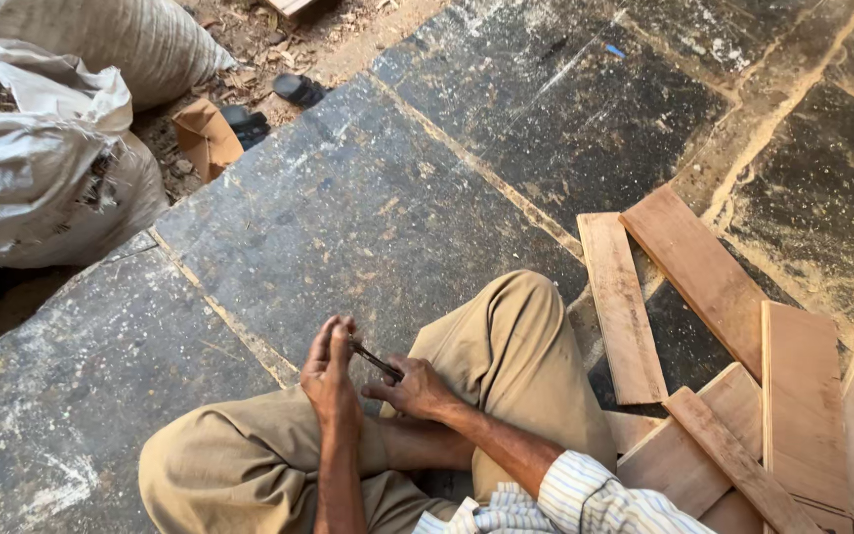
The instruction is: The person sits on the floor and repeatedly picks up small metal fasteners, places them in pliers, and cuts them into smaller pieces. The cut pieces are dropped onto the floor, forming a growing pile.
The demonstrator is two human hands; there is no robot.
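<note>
While the stone floor [368,198] of dark, dusty slabs fills most of the view, the person sits on it cross-legged in tan trousers [506,346], one knee raised at the centre and the other low toward the left. Two big white sacks [42,168] bulge at the upper left edge, with dry leaves on the dirt behind them. On the right, a loose heap of wooden planks [704,396] lies flat on the floor, some overlapping, some fanned apart, with pale sawdust scattered about them. A piece of brown cardboard [205,138] lies near the sacks, just beside a pair of dark sandals [279,104].

Both forearms meet in front of the raised knee. The left hand [331,376] stands upright, wrist straight, fingers pressed together and pointing up, their tips closed on the upper end of a small dark metal tool [376,360]. The right hand [415,389] comes in from the right out of a striped shirt sleeve [595,494], forearm slanting across the lap, wrist bent, its fingers curled tight around the lower end of the same tool. So each grip is narrow and closed on the tool, which slants between the two hands just above the lap, close to the raised knee. What kind of tool it is cannot be made out.
</note>
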